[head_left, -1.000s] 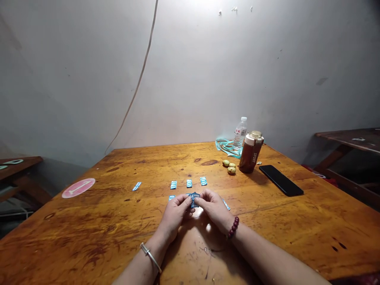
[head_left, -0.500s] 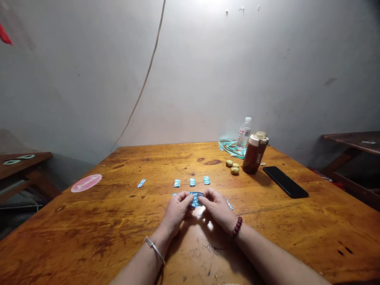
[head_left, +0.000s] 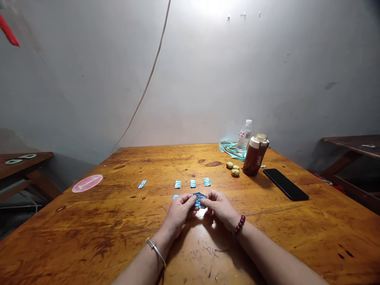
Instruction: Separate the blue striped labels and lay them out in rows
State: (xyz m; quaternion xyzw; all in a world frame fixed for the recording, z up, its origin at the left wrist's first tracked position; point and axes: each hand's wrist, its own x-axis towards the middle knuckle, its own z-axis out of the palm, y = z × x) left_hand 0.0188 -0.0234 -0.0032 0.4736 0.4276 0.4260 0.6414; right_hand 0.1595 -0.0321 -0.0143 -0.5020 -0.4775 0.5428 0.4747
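Between my two hands is a small bunch of blue-and-white cards (head_left: 199,200), partly fanned. My left hand (head_left: 179,211) pinches its left side with thumb and fingers. The right side is pinched by my right hand (head_left: 220,208). Beyond the hands, three small blue-and-white card groups, at the left (head_left: 177,184), middle (head_left: 192,183) and right (head_left: 207,181), lie in a row. Another card (head_left: 142,184) lies apart, farther left. Just behind my left hand, one more card (head_left: 176,196) shows in part.
A pink oval sign (head_left: 87,183) lies on the wooden table (head_left: 118,229) at the left. At the right are a black phone (head_left: 285,184), a brown sport bottle (head_left: 255,155), several small yellowish fruits (head_left: 235,172), a clear bottle (head_left: 245,134) and a turquoise strap (head_left: 228,147).
The held cards have shifted slightly right and are spread differently between my fingers. The card seen beside my right hand before is no longer visible.
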